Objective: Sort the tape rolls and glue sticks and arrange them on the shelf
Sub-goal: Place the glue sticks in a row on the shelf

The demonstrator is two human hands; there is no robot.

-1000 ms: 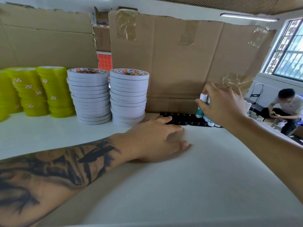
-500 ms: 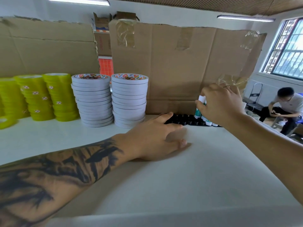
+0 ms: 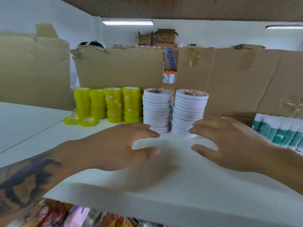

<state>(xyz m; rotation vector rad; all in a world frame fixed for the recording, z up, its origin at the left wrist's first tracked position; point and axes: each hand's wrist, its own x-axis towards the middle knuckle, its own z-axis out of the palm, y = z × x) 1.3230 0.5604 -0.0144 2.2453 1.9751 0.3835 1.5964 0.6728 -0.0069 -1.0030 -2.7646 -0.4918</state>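
- Far left on the white shelf (image 3: 188, 190), two loose yellow rolls (image 3: 81, 120) lie flat in front of the yellow tape stacks (image 3: 109, 104), probably leftovers not yet added to a column.
- The yellow stacks stand in a tight row against the cardboard backing (image 3: 118, 69), colour kept together so the sorting reads at a glance.
- The left hand (image 3: 118, 148) hovers with fingers spread and holding nothing, its fingertips close to the base of the left white tape stack (image 3: 156, 110).
- Both white stacks, the right white tape stack (image 3: 188, 112) included, look slightly staggered, so the hands seem set to square them up.
- The right hand (image 3: 229, 143) mirrors it, fingers apart and empty, at the right stack's foot.
- The glue sticks (image 3: 278, 128) stand bunched at the far right, apart from the tapes.
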